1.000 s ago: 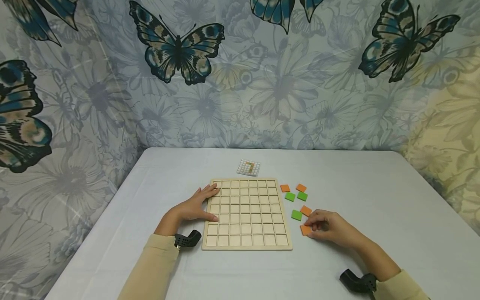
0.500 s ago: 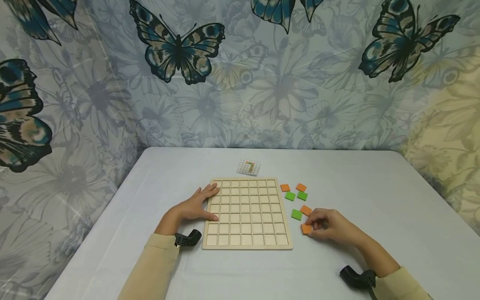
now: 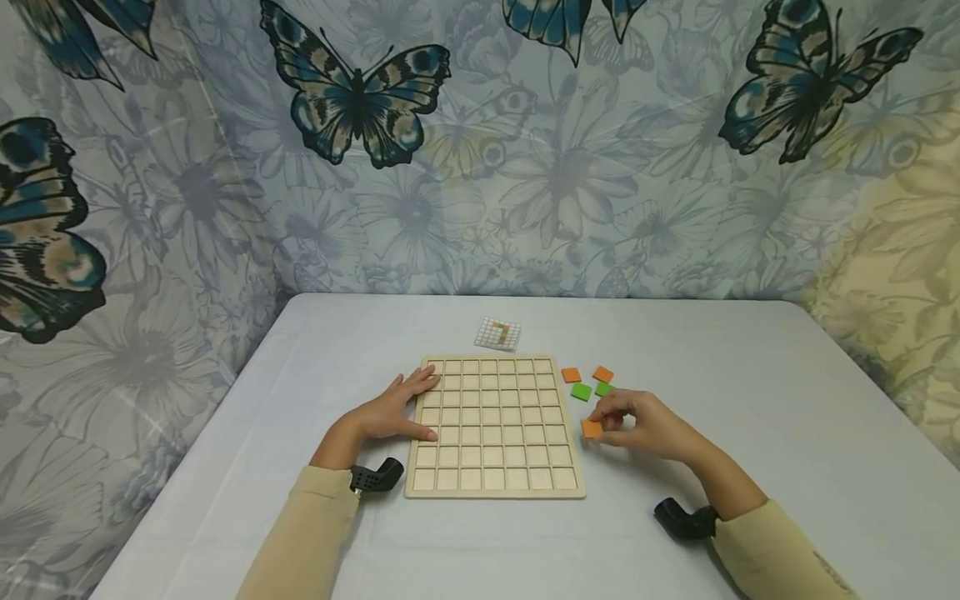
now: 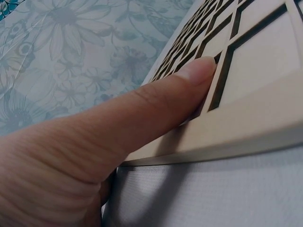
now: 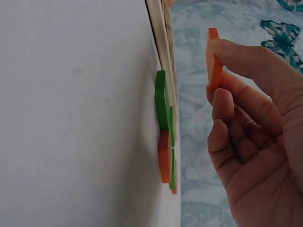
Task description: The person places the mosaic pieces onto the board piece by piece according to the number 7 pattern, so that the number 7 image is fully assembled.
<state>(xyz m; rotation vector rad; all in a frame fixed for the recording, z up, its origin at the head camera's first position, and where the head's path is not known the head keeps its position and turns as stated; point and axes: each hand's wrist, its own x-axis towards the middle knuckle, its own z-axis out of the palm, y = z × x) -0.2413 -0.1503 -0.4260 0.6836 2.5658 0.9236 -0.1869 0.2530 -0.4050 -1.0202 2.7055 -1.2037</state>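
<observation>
A wooden grid board point(image 3: 495, 429) lies on the table, its cells bare. My left hand point(image 3: 390, 412) rests on the board's left edge with fingers spread; in the left wrist view the thumb point(image 4: 156, 104) presses on its rim. Beside the board's right edge, my right hand point(image 3: 648, 425) pinches an orange tile point(image 3: 591, 429). The right wrist view shows that orange tile point(image 5: 214, 59) between thumb and finger, raised off the table. Below it lie a green tile point(image 5: 162, 99) and an orange tile point(image 5: 164, 156), both hidden behind the hand in the head view.
Two orange tiles point(image 3: 572, 375) and two green tiles point(image 3: 581, 392) lie right of the board's upper part, one green tile partly behind the right hand. A small patterned card point(image 3: 497, 333) lies beyond the board's far edge. Patterned cloth hangs behind the table.
My right hand has lifted the nearest orange tile from the table and moved it left and away from me, over the nearer tiles. The left hand and board have stayed still.
</observation>
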